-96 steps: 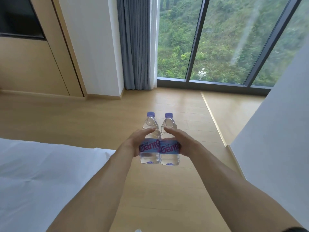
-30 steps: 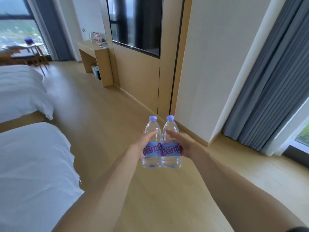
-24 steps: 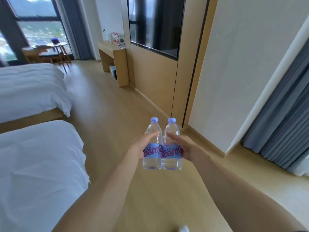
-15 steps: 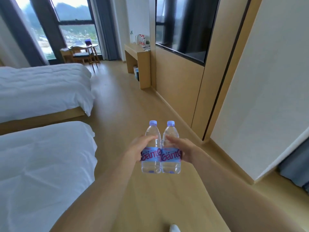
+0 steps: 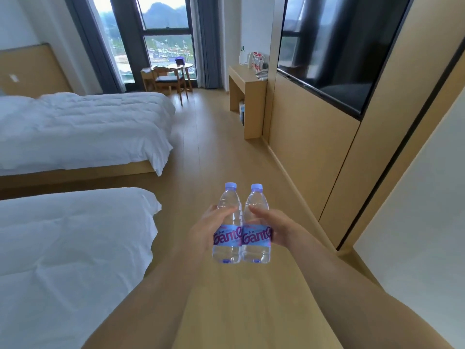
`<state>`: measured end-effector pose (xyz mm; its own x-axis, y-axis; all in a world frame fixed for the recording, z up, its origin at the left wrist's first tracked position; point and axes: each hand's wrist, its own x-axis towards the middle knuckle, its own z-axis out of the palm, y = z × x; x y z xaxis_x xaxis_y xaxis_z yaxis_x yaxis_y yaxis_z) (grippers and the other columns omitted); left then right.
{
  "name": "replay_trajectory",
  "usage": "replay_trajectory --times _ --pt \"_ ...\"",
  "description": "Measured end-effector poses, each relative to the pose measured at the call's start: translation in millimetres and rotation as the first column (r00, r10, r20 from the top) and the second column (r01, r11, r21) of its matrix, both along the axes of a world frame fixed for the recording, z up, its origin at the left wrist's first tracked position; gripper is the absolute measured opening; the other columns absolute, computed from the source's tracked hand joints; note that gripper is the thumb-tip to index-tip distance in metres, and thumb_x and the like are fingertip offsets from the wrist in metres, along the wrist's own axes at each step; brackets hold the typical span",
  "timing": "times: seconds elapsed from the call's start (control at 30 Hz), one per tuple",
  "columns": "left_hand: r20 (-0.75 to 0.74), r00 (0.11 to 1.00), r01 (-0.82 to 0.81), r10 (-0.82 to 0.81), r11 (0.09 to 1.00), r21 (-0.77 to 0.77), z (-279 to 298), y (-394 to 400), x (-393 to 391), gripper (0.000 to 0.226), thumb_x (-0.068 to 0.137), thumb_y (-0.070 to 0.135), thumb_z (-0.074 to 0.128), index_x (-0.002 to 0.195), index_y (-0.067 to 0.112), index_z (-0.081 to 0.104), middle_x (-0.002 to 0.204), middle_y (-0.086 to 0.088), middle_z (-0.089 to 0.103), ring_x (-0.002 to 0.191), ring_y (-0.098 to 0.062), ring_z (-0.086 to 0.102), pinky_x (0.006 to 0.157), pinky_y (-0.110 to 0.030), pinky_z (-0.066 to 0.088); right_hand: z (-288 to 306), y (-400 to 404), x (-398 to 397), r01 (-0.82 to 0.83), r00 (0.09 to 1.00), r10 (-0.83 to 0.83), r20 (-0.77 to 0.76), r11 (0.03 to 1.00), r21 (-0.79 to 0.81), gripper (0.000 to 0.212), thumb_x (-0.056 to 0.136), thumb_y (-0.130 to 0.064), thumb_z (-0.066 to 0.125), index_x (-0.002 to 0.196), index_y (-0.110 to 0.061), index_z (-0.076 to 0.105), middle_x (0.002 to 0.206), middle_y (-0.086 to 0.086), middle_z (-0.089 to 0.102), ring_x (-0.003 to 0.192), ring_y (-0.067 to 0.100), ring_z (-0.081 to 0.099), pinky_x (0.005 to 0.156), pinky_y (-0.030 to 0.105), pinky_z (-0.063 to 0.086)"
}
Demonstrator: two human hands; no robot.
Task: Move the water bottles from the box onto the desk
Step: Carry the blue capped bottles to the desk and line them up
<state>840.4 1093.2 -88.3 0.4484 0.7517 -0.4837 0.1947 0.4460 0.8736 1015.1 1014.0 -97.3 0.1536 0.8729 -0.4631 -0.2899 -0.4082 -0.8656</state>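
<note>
I carry two clear water bottles with blue caps and blue labels, upright and side by side, in front of me above the wooden floor. My left hand point(image 5: 206, 227) grips the left bottle point(image 5: 228, 244). My right hand point(image 5: 273, 226) grips the right bottle point(image 5: 256, 244). Far ahead against the right wall stands a wooden desk point(image 5: 245, 80) with several bottles point(image 5: 256, 62) and a white kettle on top. No box is in view.
Two beds with white covers fill the left side, the near bed point(image 5: 70, 248) and the far bed point(image 5: 80, 127). A wooden wall panel with a dark TV screen point(image 5: 334, 54) runs along the right. A small round table and chair point(image 5: 173, 76) stand by the window.
The view has swung left from the curtain and window to the length of the room, and the desk now lies ahead. Both hands keep the same grip on the bottles.
</note>
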Motion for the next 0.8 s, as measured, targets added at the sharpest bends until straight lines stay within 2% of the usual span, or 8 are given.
replay_trajectory --times 0.13,0.3,0.4,0.47,0.53,0.6,0.7,0.8 --pt "0.035 0.998 -0.047 0.047 0.999 -0.004 -5 46 11 0.05 0.077 0.039 0.083 0.116 0.021 0.059 0.108 -0.018 0.071 0.076 -0.033 0.075 0.069 -0.047 0.062 -3 53 14 -0.041 0.999 0.041 -0.005 0.999 -0.004 0.043 0.094 -0.033 0.069 0.123 -0.004 0.06 0.104 0.025 0.074 0.09 0.035 0.075 0.074 0.04 0.06" --pt "0.078 0.995 -0.067 0.068 0.998 -0.015 -11 125 28 0.047 0.083 0.031 0.079 0.121 0.017 0.055 0.112 -0.019 0.07 0.079 -0.033 0.072 0.08 -0.053 0.059 -8 134 30 -0.058 0.998 0.058 0.015 0.998 -0.01 0.042 0.093 -0.034 0.07 0.12 -0.004 0.061 0.101 0.023 0.075 0.087 0.034 0.075 0.072 0.039 0.06" --pt "0.088 0.993 -0.071 0.073 0.997 -0.018 -14 186 38 0.049 0.082 0.035 0.081 0.12 0.017 0.056 0.115 -0.02 0.07 0.092 -0.038 0.073 0.088 -0.06 0.057 -7 192 39 -0.058 0.998 0.059 0.026 0.998 -0.013 0.045 0.091 -0.034 0.071 0.122 -0.004 0.061 0.102 0.023 0.075 0.087 0.034 0.075 0.069 0.038 0.06" --pt "0.092 0.992 -0.08 0.082 0.997 -0.021 -12 228 44 0.052 0.08 0.037 0.083 0.12 0.018 0.056 0.115 -0.02 0.071 0.101 -0.042 0.072 0.089 -0.063 0.055 -3 234 45 -0.051 0.998 0.051 0.022 0.999 -0.01 0.048 0.091 -0.034 0.072 0.125 -0.002 0.06 0.1 0.023 0.075 0.085 0.033 0.076 0.064 0.036 0.06" --pt "0.097 0.992 -0.076 0.078 0.997 -0.026 -8 271 49 0.053 0.077 0.038 0.085 0.118 0.019 0.056 0.112 -0.02 0.072 0.102 -0.042 0.071 0.088 -0.063 0.056 2 276 49 -0.046 0.999 0.046 0.005 0.999 -0.009 0.05 0.092 -0.033 0.071 0.128 -0.001 0.058 0.101 0.025 0.075 0.085 0.034 0.076 0.063 0.035 0.06" --pt "0.116 0.991 -0.07 0.072 0.997 -0.023 -5 313 53 0.054 0.077 0.037 0.085 0.117 0.017 0.056 0.108 -0.019 0.072 0.093 -0.04 0.074 0.087 -0.059 0.058 7 317 52 -0.048 0.999 0.048 -0.005 0.999 0.002 0.053 0.093 -0.032 0.069 0.133 -0.001 0.055 0.107 0.028 0.073 0.089 0.037 0.075 0.067 0.037 0.061" --pt "0.145 0.986 -0.075 0.076 0.997 -0.013 2 370 60 0.051 0.08 0.036 0.082 0.117 0.014 0.055 0.098 -0.015 0.071 0.071 -0.029 0.073 0.073 -0.046 0.061 15 371 55 -0.038 0.999 0.038 -0.009 0.999 0.025 0.055 0.095 -0.031 0.066 0.138 -0.001 0.051 0.113 0.032 0.069 0.093 0.04 0.072 0.073 0.041 0.06" --pt "0.13 0.99 -0.058 0.063 0.998 -0.038 5 413 68 0.048 0.083 0.035 0.081 0.117 0.015 0.053 0.101 -0.018 0.07 0.072 -0.03 0.072 0.074 -0.049 0.061 18 415 61 -0.043 0.999 0.043 -0.019 0.999 0.025 0.053 0.097 -0.029 0.064 0.141 -0.002 0.049 0.12 0.035 0.065 0.097 0.042 0.069 0.08 0.045 0.059"
